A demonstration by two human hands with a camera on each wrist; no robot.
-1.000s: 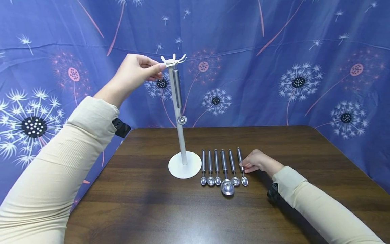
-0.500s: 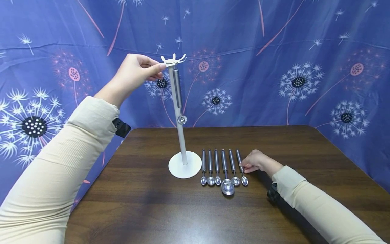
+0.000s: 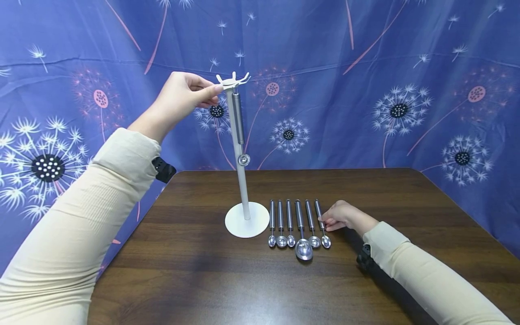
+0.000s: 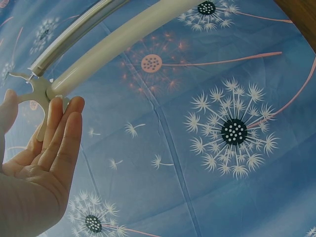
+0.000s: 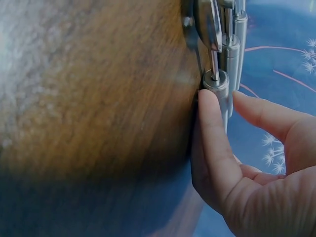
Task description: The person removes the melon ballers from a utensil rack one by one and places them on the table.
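Observation:
A white stand [image 3: 240, 180] with a hooked top rises from a round base. My left hand [image 3: 184, 97] pinches the hooked top between thumb and fingers; in the left wrist view the fingers [image 4: 66, 136] lie against its prongs. One steel scoop [image 3: 238, 118] hangs from a hook beside the pole. Six-like neighbours, several steel scoops, lie in a row on the table, including a large-bowled scoop [image 3: 304, 249]. At the row's right end, my right hand [image 3: 345, 215] pinches the handle of a small scoop [image 3: 326, 241] lying on the table. The right wrist view shows fingertips at that handle [image 5: 216, 81].
The brown wooden table [image 3: 195, 280] has its far edge along a blue dandelion-print cloth [image 3: 333, 81]. The tall stand is left of the scoop row. Each wrist wears a dark strapped device.
The rightmost scoop's handle end has shifted slightly left and toward me under my right hand. The left hand keeps its hold on the stand's top.

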